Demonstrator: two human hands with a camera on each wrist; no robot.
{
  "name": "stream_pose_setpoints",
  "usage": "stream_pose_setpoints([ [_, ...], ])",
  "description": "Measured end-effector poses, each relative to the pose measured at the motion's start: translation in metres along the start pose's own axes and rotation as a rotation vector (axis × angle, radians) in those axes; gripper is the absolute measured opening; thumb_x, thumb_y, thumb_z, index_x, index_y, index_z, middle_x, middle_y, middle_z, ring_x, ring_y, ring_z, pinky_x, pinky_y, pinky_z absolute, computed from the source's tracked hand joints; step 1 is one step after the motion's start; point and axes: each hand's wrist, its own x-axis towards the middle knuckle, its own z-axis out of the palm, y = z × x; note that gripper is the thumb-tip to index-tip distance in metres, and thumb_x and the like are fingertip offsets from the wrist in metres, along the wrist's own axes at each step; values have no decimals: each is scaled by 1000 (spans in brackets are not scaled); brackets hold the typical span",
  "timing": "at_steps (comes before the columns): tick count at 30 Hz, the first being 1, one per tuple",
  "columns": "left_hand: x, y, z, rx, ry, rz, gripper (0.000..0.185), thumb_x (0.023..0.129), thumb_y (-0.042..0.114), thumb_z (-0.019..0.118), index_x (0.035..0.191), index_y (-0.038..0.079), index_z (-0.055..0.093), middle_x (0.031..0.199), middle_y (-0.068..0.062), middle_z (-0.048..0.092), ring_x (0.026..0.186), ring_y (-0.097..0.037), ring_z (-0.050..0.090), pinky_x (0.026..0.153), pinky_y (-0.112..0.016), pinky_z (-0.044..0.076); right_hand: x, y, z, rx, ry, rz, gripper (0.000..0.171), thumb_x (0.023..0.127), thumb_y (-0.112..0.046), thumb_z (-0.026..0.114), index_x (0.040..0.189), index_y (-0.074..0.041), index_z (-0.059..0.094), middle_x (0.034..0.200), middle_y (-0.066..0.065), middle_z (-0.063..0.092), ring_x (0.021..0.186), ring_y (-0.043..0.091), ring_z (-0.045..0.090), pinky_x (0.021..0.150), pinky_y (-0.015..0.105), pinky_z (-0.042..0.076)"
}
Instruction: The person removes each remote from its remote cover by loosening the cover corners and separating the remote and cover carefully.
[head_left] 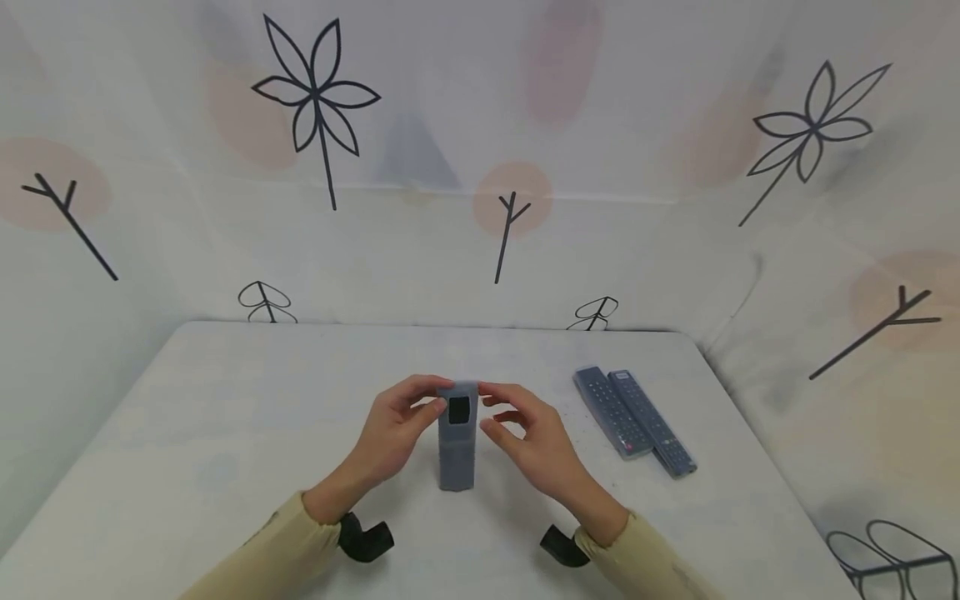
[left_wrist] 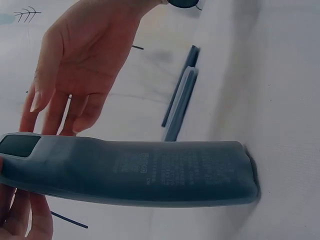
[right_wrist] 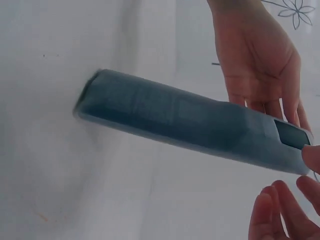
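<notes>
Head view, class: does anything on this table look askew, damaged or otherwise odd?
Only one thing: the grey sleeved remote stands on end on the table, steadied at its top by the left hand and right hand. The two remotes lie flat, side by side. No damage shows.

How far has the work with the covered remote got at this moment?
Seemingly done: the grey sleeve covers the remote, which stands on end on the table. In hand: the left hand and right hand pinch its top. Left: two remotes lie untouched to the right.
</notes>
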Motion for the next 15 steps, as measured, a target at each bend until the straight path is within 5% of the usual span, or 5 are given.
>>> stream_pose_setpoints([
  [7, 2, -2, 2, -6, -33, 35, 26, 99, 0, 58, 125, 4, 62, 120, -10, 64, 114, -25, 60, 94, -34, 51, 9, -2, 6, -48, 93, -212, 48, 89, -2, 73, 135, -8, 60, 125, 4, 64, 110, 22, 61, 87, 36, 54],
  [15, 6, 1, 3, -9, -106, 6, 26, 99, 2, 59, 124, 5, 62, 121, -8, 63, 115, -26, 59, 94, -35, 51, 13, -2, 8, -58, 146, -243, 31, 89, -6, 75, 119, -8, 70, 111, 2, 68, 97, 17, 62, 77, 33, 54],
])
